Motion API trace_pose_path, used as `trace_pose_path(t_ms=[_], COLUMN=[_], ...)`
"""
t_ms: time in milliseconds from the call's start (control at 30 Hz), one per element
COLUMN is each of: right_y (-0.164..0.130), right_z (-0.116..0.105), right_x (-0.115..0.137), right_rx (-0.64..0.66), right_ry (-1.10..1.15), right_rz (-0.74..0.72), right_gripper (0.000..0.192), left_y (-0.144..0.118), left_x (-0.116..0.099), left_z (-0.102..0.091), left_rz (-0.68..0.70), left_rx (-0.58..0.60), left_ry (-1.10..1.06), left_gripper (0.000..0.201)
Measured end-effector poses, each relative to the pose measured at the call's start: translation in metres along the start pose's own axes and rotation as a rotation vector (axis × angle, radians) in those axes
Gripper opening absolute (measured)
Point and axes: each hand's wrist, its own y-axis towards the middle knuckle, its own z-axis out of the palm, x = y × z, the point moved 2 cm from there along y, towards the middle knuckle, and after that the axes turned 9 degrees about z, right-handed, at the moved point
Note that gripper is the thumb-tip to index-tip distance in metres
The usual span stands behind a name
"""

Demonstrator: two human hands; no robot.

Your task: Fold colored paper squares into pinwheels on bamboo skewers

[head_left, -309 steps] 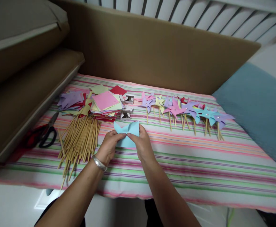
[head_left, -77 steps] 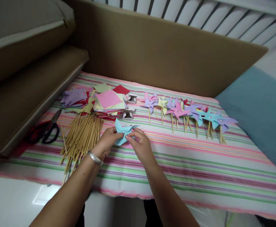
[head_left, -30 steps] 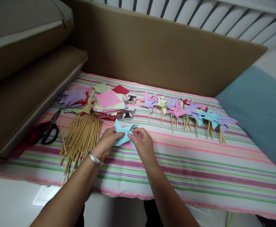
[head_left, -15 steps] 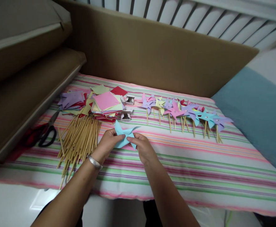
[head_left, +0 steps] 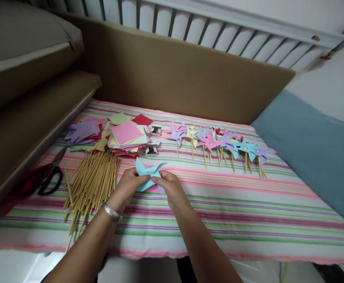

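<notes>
Between my hands is a light-blue paper pinwheel (head_left: 149, 170), its blades folded in toward the middle, with pink paper showing beneath it. My left hand (head_left: 130, 184) grips its left side, thumb pressed near the centre; a silver bangle is on that wrist. My right hand (head_left: 169, 186) pinches the right side, its thumb also close to the centre. The two thumb tips almost meet. A bundle of thin wooden sticks (head_left: 94, 182) lies just left of my left hand. Beyond the pinwheel sit small open boxes (head_left: 152, 149), one with tiny dark pieces inside.
Black-handled scissors (head_left: 52, 173) rest at the left beside cardboard boxes (head_left: 42, 102). Stacked coloured paper squares (head_left: 125, 133) and cut purple sheets (head_left: 82, 133) lie behind the sticks. Finished pinwheels on sticks (head_left: 210, 141) line the back right. A cardboard panel (head_left: 183, 74) stands behind the striped cloth (head_left: 219, 236).
The whole view has shifted slightly, so the table things appear a little lower and to the left. My hands keep their hold on the blue pinwheel, the thumbs still near its centre.
</notes>
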Motion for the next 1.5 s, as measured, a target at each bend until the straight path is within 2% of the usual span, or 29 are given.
trace_pose_path(t_ms=[67, 167, 333, 500, 700, 867, 1100, 1267, 1333, 1433, 1500], right_y=[0.003, 0.019, 0.065, 0.101, 0.131, 0.140, 0.132, 0.131, 0.130, 0.123, 0.112], right_z=[-0.004, -0.014, -0.013, 0.010, 0.034, 0.040, 0.036, 0.038, 0.039, 0.031, 0.018], right_x=[0.002, 0.007, 0.026, 0.049, 0.056, 0.057, 0.053, 0.052, 0.056, 0.065, 0.068], right_rx=[-0.030, -0.217, -0.346, -0.396, -0.419, -0.406, -0.407, -0.414, -0.422, -0.456, -0.482], right_ry=[-0.122, -0.527, -0.893, -1.253, -1.520, -1.586, -1.550, -1.493, -1.451, -1.367, -1.303], right_rz=[-0.067, -0.160, -0.201, -0.136, 0.005, 0.084, 0.067, 0.064, 0.058, 0.036, 0.009], right_gripper=[0.023, 0.037, 0.026, 0.020, 0.020, 0.023, 0.020, 0.029, 0.027, 0.022, 0.021], left_y=[0.001, 0.000, -0.004, -0.009, -0.009, -0.008, -0.013, -0.013, -0.013, -0.012, -0.011], left_x=[-0.006, -0.020, -0.042, -0.051, -0.051, -0.050, -0.057, -0.055, -0.055, -0.057, -0.059], left_z=[-0.007, -0.022, -0.043, -0.051, -0.056, -0.064, -0.069, -0.071, -0.072, -0.072, -0.069], left_rz=[0.020, 0.067, 0.129, 0.106, 0.106, 0.100, 0.135, 0.150, 0.157, 0.153, 0.155], left_rx=[-0.061, -0.168, -0.281, -0.258, -0.193, -0.191, -0.160, -0.125, -0.120, -0.137, -0.154], left_ry=[0.016, -0.009, -0.094, -0.165, -0.185, -0.220, -0.234, -0.232, -0.217, -0.226, -0.253], left_gripper=[0.020, 0.023, 0.026, 0.023, 0.019, 0.022, 0.023, 0.023, 0.022, 0.022, 0.024])
